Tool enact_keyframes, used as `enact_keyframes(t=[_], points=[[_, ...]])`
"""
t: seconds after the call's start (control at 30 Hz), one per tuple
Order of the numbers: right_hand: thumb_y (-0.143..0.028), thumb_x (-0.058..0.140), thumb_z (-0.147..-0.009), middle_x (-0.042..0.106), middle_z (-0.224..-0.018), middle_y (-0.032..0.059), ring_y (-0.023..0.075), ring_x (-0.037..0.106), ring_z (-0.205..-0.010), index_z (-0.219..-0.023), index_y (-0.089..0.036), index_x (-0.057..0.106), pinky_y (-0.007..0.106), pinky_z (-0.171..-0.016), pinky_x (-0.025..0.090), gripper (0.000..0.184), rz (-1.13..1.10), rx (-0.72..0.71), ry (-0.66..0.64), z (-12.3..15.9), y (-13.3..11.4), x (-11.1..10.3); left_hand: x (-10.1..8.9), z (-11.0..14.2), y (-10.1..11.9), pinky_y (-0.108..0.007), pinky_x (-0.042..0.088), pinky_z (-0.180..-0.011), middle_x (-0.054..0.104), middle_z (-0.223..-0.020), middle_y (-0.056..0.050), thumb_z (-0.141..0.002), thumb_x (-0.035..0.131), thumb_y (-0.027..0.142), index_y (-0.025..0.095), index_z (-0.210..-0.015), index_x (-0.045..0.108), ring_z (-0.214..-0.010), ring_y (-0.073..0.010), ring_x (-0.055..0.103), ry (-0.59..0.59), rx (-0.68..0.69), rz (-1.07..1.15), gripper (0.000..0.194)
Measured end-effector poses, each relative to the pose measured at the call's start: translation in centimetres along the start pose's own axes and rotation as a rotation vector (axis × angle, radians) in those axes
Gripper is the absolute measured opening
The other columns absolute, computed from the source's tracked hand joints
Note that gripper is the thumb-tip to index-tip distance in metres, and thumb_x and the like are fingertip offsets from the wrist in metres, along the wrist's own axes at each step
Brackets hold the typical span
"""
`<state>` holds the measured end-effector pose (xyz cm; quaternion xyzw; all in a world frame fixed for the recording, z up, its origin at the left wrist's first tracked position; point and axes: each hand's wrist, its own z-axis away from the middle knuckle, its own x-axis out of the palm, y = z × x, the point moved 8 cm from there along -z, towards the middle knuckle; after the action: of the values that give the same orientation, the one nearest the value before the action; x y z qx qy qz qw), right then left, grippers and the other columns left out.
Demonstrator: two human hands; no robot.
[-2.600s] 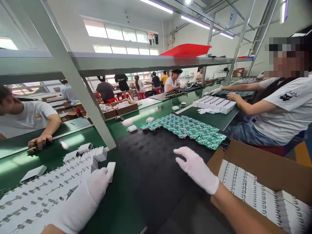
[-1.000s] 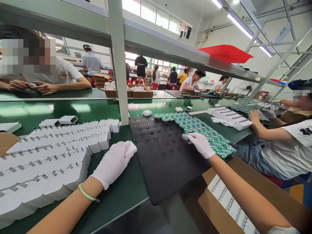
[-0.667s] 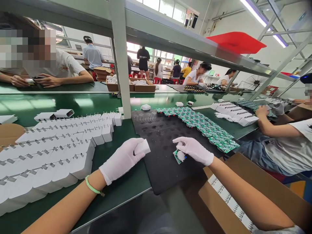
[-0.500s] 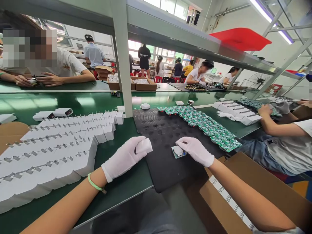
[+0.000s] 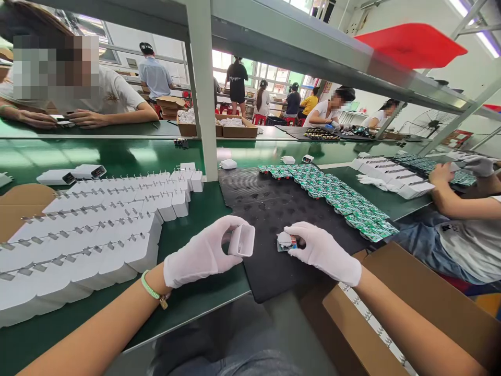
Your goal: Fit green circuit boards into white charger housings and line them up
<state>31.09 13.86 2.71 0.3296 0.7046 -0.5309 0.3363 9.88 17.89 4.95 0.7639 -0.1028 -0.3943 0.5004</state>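
In my gloved left hand (image 5: 205,248) is a white plastic charger housing (image 5: 243,241), its hollow end turned toward the right. The fingers and thumb wrap its sides. My gloved right hand (image 5: 319,249) pinches a small circuit board (image 5: 287,242) with a white part on its face, just above the black mat (image 5: 270,277). A gap of bare mat separates the housing from the board. To the left, rows of white charger housings (image 5: 113,256) with metal prongs lie on the green table. Green circuit boards (image 5: 340,198) are laid out in rows on the mat's right side.
A metal post (image 5: 203,94) and shelf stand ahead, with a red tray (image 5: 410,44) on top. An open cardboard box (image 5: 364,324) sits low at the right. Co-workers sit across the line and at the right. Several loose housings lie along the green belt (image 5: 152,154).
My left hand has turned the housing so its open end now shows. My right hand has changed its grip on the board, with the fingers now at its right edge. The view has shifted slightly.
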Motion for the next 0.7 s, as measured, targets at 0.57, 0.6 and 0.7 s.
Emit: enact_keyframes(t=[0.57,0.6,0.7], points=[[-0.005,0.068,-0.068,0.061,-0.113,0.0031,0.0233,0.058,-0.102,-0.115,-0.032,0.061,0.041,-0.091,0.050,0.055,-0.307,-0.260,0.118,1.6,-9.9,-3.0,1.2,0.9,2.0,-0.027,0.039,-0.071,0.056,-0.084,-0.001,-0.073,0.059,0.037,0.016,-0.108,0.057,-0.074,-0.0154,0.048,-0.400,-0.033,0.560,0.041],[-0.005,0.068,-0.068,0.060,-0.114,0.0030,0.0237,0.058,-0.103,-0.116,-0.033,0.060,0.042,-0.091,0.050,0.056,-0.311,-0.269,0.117,1.6,-10.0,-3.1,1.4,1.0,2.0,-0.027,0.039,-0.071,0.057,-0.084,-0.002,-0.073,0.059,0.039,0.015,-0.107,0.059,-0.073,-0.0153,0.048,-0.432,-0.038,0.606,0.041],[-0.004,0.067,-0.070,0.060,-0.118,0.0027,0.0249,0.056,-0.109,-0.119,-0.035,0.058,0.041,-0.091,0.051,0.059,-0.287,-0.306,0.095,1.4,-10.6,-3.5,2.4,1.6,1.2,-0.029,0.040,-0.063,0.059,-0.075,-0.005,-0.073,0.059,0.047,0.010,-0.098,0.063,-0.062,-0.0152,0.049,-0.508,-0.123,0.801,0.045]])
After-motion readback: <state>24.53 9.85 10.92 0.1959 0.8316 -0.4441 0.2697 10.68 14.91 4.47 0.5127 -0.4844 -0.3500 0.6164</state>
